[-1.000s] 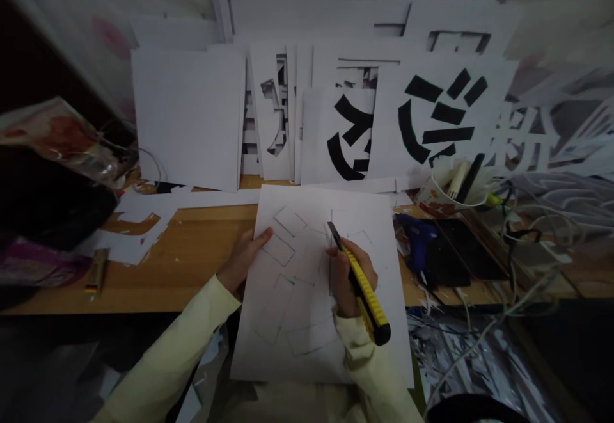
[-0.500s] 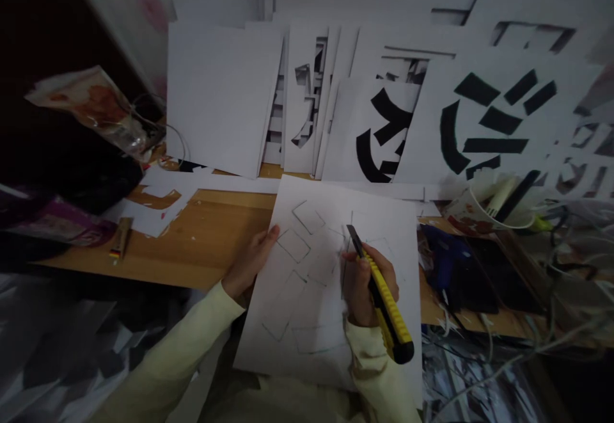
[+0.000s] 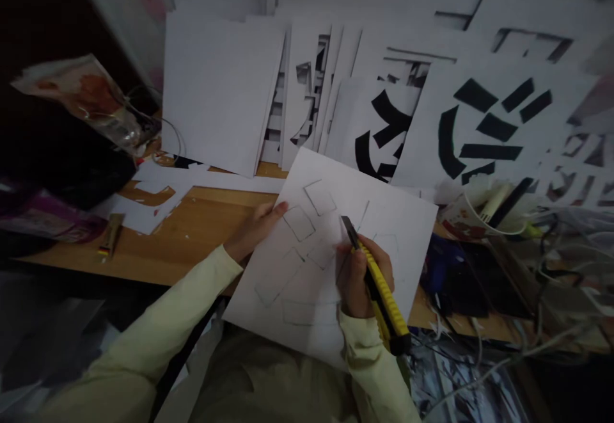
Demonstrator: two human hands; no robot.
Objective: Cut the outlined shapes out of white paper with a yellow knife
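A white sheet point(image 3: 311, 301) with pencilled four-sided shapes lies tilted over the desk's front edge, partly above my lap. My left hand point(image 3: 261, 224) grips its left edge, the thumb on top and the other fingers mostly hidden underneath. In my right hand point(image 3: 362, 272) is a yellow and black utility knife point(image 3: 384, 288), held like a pen. Its blade points up and away from me, over the upper middle of the sheet near the drawn lines. Whether the blade tip touches the sheet I cannot tell.
White sheets point(image 3: 211, 90) with cut-outs and black shapes lean along the back. A paper cup point(image 3: 467, 215) with tools stands right, beside dark flat devices point(image 3: 499, 282) and tangled cables. Left on the wooden desk point(image 3: 196, 237) are a cut paper scrap point(image 3: 148, 212) and a small tube point(image 3: 111, 234).
The sheet has turned clockwise, its upper edge now sloping down to the right. My left hand has moved up slightly with it. The knife stays in my right hand.
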